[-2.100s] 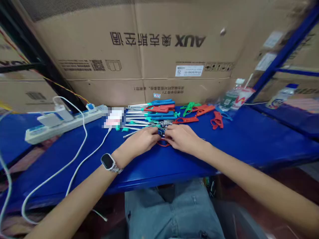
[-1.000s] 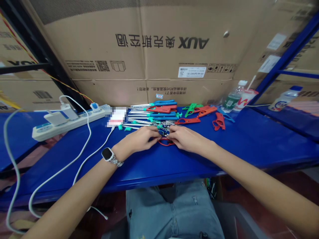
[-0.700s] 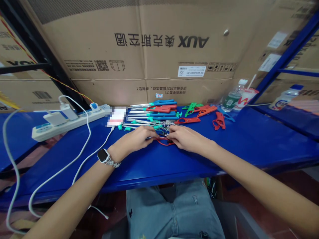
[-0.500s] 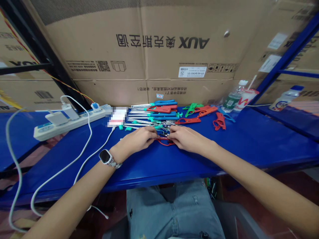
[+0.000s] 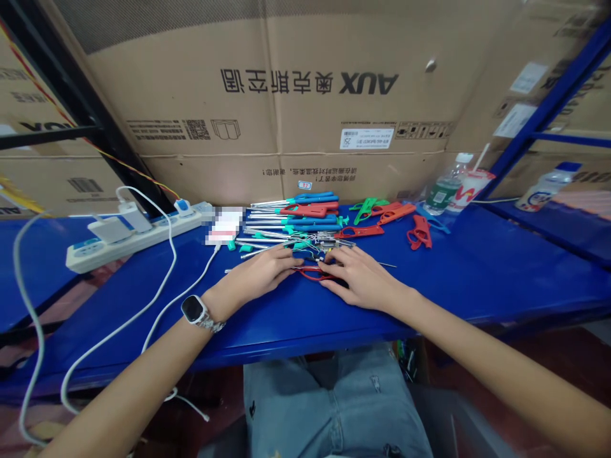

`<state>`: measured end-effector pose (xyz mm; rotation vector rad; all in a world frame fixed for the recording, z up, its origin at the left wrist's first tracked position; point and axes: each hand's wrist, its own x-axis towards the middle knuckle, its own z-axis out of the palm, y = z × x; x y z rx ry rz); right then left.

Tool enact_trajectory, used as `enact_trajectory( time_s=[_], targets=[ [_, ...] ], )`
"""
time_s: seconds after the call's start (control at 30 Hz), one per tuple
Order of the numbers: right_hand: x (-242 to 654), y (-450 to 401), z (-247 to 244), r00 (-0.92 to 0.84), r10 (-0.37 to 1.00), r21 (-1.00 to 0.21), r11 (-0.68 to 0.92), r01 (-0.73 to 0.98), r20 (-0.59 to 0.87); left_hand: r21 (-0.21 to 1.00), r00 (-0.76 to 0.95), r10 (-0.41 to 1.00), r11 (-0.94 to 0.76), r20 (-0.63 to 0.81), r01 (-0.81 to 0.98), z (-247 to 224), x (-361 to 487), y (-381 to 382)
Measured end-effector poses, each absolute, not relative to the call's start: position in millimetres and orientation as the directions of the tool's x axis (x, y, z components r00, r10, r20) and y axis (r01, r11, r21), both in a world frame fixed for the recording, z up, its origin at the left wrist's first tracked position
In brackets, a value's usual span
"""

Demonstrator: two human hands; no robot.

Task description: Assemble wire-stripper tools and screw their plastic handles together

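Observation:
A red lighter handle (image 5: pixel 312 273) with a trigger loop lies on the blue table between my hands. My left hand (image 5: pixel 265 273) is closed at its left end, and a thin metal tube (image 5: pixel 230 271) sticks out on the other side of that hand. My right hand (image 5: pixel 365 273) is over the handle's right end, fingers spread and thumb apart, the fingertips touching or close to it. Loose wires and small parts (image 5: pixel 324 238) lie just beyond my fingers. Behind them are several long-tubed lighters with blue handles (image 5: pixel 315 222) and a red one (image 5: pixel 310 209).
Red, orange and green handle shells (image 5: pixel 398 212) lie at the back right, near a water bottle (image 5: pixel 443 191) and a cup with a straw (image 5: pixel 470 187). A white power strip (image 5: pixel 138 238) with cables stands left. A large cardboard box (image 5: pixel 305 114) forms the back.
My right hand has loosened from a pinch, its fingers now spread and thumb lower. My left hand has shifted slightly left, and the metal tube now shows beside it.

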<state>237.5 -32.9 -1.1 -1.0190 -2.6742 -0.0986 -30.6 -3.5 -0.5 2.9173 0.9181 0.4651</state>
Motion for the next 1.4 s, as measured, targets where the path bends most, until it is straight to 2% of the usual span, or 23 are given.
enact_trajectory(
  time_s=[0.37, 0.6, 0.87, 1.2, 1.4],
  targets=[
    [246, -21, -5, -0.750, 0.594, 0.039, 0.776, 0.630, 0.290, 0.239, 0.750, 0.584, -0.811, 0.309, 0.534, -10, -36, 4],
    [250, -22, -3, -0.757, 0.601, 0.074, 0.768, 0.636, 0.258, 0.306, 0.671, 0.679, -0.733, 0.296, 0.607, -8, -40, 1],
    [253, -23, -7, -0.754, 0.598, 0.016, 0.781, 0.625, 0.271, 0.384, 0.672, 0.693, -0.714, 0.261, 0.586, -6, -43, 5],
    [250, -24, -6, -0.752, 0.600, -0.007, 0.783, 0.622, 0.275, 0.480, 0.631, 0.719, -0.681, 0.293, 0.553, -11, -38, 8],
    [250, -25, -7, -0.752, 0.611, -0.018, 0.779, 0.627, 0.249, 0.571, 0.587, 0.765, -0.615, 0.265, 0.544, -9, -35, 6]
  ],
)
